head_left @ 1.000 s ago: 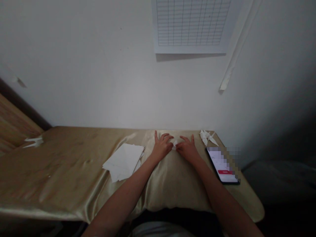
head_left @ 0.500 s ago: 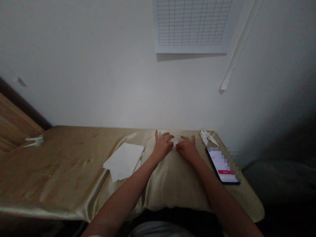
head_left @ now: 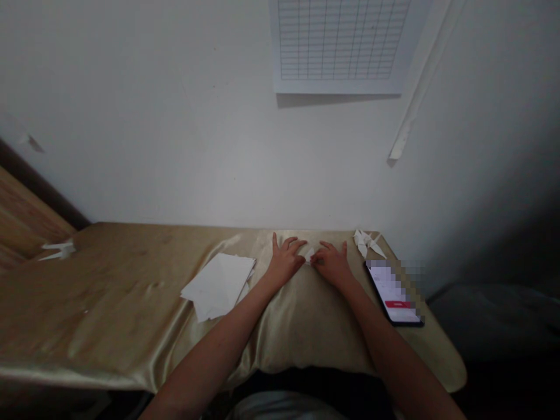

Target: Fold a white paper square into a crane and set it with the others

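A small piece of folded white paper rests on the cloth between my two hands. My left hand pinches its left side with thumb and forefinger, the other fingers fanned out. From the right, my right hand grips the paper's other side, thumb and forefinger together. My fingers cover much of the paper, so its exact folds cannot be made out. Beyond my right hand lie white folded-paper figures, pointed like origami cranes. A stack of white paper sheets sits left of my left forearm.
A gold satin cloth covers the table, which meets a white wall. On the right lies a phone with its screen lit. Another white folded-paper piece is at the far left. A printed grid sheet hangs above.
My fingertips have shifted slightly on the paper, and a little more of it shows between my hands. The stack, the phone and the folded figures stay where they were.
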The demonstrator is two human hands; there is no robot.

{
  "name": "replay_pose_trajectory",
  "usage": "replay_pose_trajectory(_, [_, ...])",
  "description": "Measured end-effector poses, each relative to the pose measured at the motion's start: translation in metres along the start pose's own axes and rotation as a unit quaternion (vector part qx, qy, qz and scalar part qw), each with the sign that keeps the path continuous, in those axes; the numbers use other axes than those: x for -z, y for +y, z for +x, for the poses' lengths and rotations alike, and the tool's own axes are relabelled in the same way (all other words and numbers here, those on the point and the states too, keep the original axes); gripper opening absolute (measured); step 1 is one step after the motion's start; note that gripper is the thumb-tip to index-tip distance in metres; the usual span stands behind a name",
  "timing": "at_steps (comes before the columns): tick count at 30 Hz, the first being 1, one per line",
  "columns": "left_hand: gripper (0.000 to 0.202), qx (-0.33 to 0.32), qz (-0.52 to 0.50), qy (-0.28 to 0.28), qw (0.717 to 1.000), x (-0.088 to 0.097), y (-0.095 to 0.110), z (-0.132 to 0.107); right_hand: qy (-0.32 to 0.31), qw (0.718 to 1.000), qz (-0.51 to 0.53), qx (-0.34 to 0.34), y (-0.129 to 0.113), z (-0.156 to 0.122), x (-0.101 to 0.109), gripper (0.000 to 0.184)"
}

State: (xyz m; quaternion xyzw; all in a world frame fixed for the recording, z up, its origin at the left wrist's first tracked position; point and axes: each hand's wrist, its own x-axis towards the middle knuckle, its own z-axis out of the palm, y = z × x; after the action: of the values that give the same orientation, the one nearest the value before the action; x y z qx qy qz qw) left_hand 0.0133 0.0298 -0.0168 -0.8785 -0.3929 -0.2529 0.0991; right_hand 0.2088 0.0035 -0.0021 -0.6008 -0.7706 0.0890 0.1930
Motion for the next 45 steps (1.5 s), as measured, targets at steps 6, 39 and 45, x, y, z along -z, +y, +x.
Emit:
replay_pose_trajectory(6, [0.01, 0.016, 0.005, -0.009, 1.0, 0.004, 0.004, -0.001, -0.004, 1.0, -0.017, 0.009, -0.001, 0.0, 0.002, 0.022])
replay_pose_trajectory(39, [0.016, 0.095, -0.037, -0.065, 0.993, 0.014, -0.001, -0.003, -0.037, 0.998, 0.021, -0.05, 0.001, -0.005, 0.011, 0.031])
replay_pose_trajectory(45, [0.011, 0.079, -0.021, -0.044, 0.996, 0.015, 0.007, -0.002, -0.02, 0.998, -0.018, -0.054, -0.004, -0.006, 0.009, 0.023])
